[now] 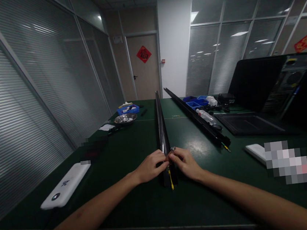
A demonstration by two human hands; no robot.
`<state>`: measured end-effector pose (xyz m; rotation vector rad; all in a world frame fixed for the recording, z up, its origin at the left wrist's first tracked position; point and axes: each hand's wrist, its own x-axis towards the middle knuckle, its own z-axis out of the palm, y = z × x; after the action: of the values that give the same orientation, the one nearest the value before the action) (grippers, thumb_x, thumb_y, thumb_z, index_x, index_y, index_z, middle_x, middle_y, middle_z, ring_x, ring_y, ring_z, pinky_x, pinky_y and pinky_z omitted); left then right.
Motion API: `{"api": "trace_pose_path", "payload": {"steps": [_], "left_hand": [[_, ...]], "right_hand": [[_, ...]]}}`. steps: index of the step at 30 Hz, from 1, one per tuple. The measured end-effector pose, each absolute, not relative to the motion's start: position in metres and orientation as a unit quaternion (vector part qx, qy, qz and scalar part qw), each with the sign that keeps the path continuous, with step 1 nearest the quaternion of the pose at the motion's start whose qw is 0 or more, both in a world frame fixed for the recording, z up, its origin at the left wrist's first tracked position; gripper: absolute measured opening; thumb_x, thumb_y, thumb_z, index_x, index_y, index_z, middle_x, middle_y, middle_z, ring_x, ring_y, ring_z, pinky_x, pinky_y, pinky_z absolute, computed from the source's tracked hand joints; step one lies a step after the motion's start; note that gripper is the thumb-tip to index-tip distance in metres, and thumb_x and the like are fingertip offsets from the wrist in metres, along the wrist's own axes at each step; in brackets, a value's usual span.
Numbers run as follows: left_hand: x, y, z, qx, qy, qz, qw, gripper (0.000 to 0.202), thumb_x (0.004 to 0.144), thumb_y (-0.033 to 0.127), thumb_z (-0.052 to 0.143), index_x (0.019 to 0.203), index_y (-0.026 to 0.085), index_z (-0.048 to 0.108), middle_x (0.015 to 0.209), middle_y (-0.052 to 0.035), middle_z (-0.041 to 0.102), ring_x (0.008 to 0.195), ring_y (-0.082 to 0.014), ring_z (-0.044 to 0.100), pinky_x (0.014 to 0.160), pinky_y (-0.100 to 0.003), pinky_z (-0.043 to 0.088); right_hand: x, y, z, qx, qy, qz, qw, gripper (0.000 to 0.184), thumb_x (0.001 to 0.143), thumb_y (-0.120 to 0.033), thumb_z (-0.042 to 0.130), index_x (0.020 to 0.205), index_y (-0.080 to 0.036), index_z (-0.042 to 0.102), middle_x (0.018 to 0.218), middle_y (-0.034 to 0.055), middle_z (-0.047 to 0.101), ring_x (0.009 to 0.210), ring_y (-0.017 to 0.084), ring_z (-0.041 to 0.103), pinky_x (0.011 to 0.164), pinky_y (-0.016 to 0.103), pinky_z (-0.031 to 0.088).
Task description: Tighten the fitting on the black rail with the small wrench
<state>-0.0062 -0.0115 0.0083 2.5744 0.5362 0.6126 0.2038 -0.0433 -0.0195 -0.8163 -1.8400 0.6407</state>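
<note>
A long black channel-shaped rail (160, 129) lies lengthwise on the green table in front of me. Over its near end, my left hand (153, 165) and my right hand (186, 163) meet with fingers pinched. A small shiny metal part (173, 149) shows at the right fingertips. What lies between the left fingertips is hidden. Just below the hands, a short yellow wire (171, 179) with a metal tip hangs at the rail's near end. Farther right, a second black rail (195, 115) has a green-yellow wire (225, 146) at its near end.
White devices lie to the left (67, 184) and right (255, 151). A metal bowl (125, 119) and a blue tray (128, 110) stand far left. Blue bins (202, 102), a plastic bottle (206, 117) and a flat black panel (250, 122) lie beyond the second rail.
</note>
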Motion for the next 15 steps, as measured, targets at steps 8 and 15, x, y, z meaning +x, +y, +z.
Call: {"api": "trace_pose_path", "payload": {"steps": [8, 15], "left_hand": [[-0.0063, -0.0115, 0.0045, 0.928, 0.19, 0.231, 0.221, 0.023, 0.106, 0.025, 0.046, 0.104, 0.018, 0.067, 0.108, -0.0071, 0.066, 0.106, -0.0208, 0.056, 0.101, -0.037, 0.044], [-0.0062, -0.0105, 0.0062, 0.924, 0.196, 0.231, 0.234, 0.026, 0.106, 0.027, 0.045, 0.104, 0.018, 0.069, 0.107, -0.0066, 0.067, 0.104, -0.0212, 0.057, 0.097, -0.036, 0.046]], "right_hand": [[0.2028, -0.0444, -0.017, -0.341, -0.761, 0.26, 0.487, 0.036, 0.104, -0.041, 0.049, 0.081, -0.018, 0.065, 0.081, 0.0031, 0.063, 0.076, 0.018, 0.059, 0.07, 0.028, 0.046], [0.2013, -0.0473, -0.0164, -0.351, -0.742, 0.291, 0.492, 0.028, 0.102, -0.04, 0.052, 0.093, -0.017, 0.067, 0.087, 0.0033, 0.065, 0.078, 0.017, 0.059, 0.073, 0.027, 0.047]]}}
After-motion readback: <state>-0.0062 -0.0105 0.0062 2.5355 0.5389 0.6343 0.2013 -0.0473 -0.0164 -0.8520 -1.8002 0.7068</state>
